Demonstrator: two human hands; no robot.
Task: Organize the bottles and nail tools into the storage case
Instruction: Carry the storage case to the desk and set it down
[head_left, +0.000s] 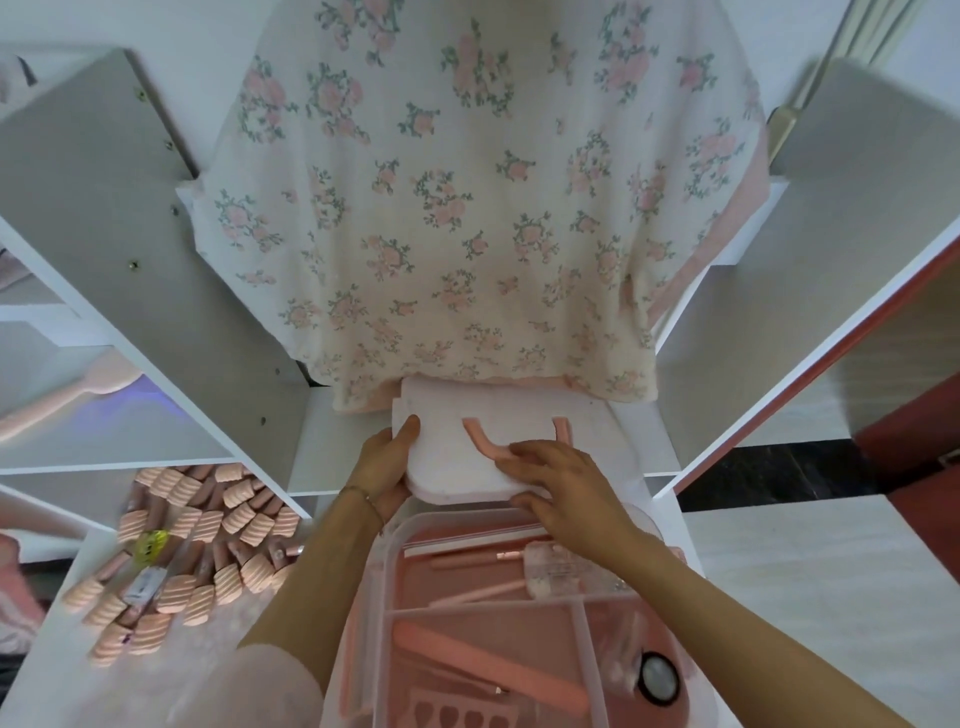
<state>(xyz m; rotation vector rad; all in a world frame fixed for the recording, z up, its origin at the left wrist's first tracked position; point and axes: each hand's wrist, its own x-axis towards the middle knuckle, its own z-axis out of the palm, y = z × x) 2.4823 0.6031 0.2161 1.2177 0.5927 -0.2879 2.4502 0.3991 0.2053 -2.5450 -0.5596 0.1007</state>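
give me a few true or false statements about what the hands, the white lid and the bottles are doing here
1. Both hands are on the white lid. True: the left hand grips its left edge, and the right hand grips its near edge, fingers on the pink handle.
2. The pink-capped bottles stand packed inside the storage case. False: they lie in a heap on the table, left of the case.
3. A pink nail file lies in a compartment of the case. True.
4. The lid is shut down over the case. False: it sits beyond the case, whose compartments are in plain view.
5. The right hand holds a bottle. False: it holds only the lid.
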